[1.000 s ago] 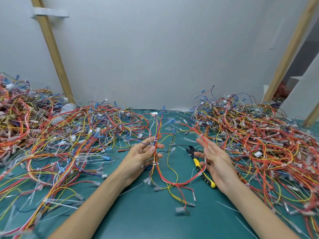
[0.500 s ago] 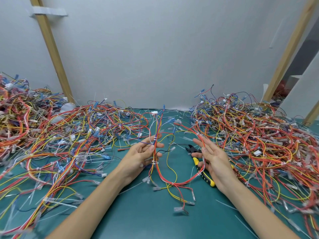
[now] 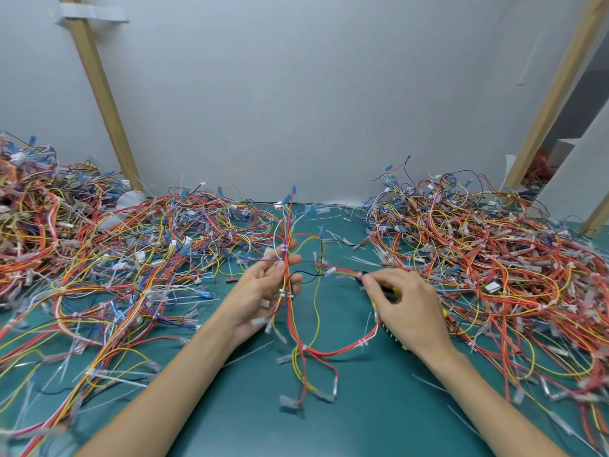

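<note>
A wire harness of red, yellow and white leads with white cable ties runs upright through my left hand. That hand is palm up, and its thumb and fingers hold the bundle. The harness's lower loop and clear connectors hang down to the green mat. My right hand lies palm down with curled fingers on the yellow-and-black cutters. The cutters are mostly hidden under it. A red branch of the harness passes beneath the same hand.
A big tangle of loose harnesses fills the left side of the mat. Another tangle fills the right. Cut cable-tie ends litter the mat. Wooden posts lean against the white wall behind.
My right hand has turned from palm up to palm down and dropped onto the cutters, fingers curling. My left hand still holds the harness, slightly raised.
</note>
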The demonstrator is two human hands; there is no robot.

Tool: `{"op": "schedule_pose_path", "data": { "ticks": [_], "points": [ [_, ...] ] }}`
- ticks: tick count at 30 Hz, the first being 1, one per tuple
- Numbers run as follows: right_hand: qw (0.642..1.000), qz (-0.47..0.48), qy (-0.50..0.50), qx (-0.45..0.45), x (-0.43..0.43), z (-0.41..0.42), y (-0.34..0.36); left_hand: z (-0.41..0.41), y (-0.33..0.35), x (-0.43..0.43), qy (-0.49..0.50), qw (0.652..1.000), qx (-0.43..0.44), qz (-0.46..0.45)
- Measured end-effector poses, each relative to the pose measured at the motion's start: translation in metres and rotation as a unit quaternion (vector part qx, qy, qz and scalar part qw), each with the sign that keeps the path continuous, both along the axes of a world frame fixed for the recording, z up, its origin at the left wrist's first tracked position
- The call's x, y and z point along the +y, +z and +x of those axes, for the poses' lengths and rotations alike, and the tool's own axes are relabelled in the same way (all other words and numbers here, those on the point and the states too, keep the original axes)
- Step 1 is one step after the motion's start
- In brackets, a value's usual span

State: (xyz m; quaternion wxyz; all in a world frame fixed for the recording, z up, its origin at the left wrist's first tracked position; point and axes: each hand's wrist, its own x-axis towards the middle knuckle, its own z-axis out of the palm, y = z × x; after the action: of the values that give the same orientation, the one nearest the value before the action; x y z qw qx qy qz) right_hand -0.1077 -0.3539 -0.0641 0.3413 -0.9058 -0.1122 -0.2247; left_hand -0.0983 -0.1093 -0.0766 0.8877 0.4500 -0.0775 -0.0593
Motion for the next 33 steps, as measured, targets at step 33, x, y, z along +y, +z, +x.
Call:
{"op": "schedule_pose_path", "data": {
  "ticks": [33],
  "points": [
    [0.814,0.234,0.358,0.393,0.049,-0.046,0.002,-0.013,0.009,-0.023,0.285,0.894,-0.140,0.315]
  ]
}}
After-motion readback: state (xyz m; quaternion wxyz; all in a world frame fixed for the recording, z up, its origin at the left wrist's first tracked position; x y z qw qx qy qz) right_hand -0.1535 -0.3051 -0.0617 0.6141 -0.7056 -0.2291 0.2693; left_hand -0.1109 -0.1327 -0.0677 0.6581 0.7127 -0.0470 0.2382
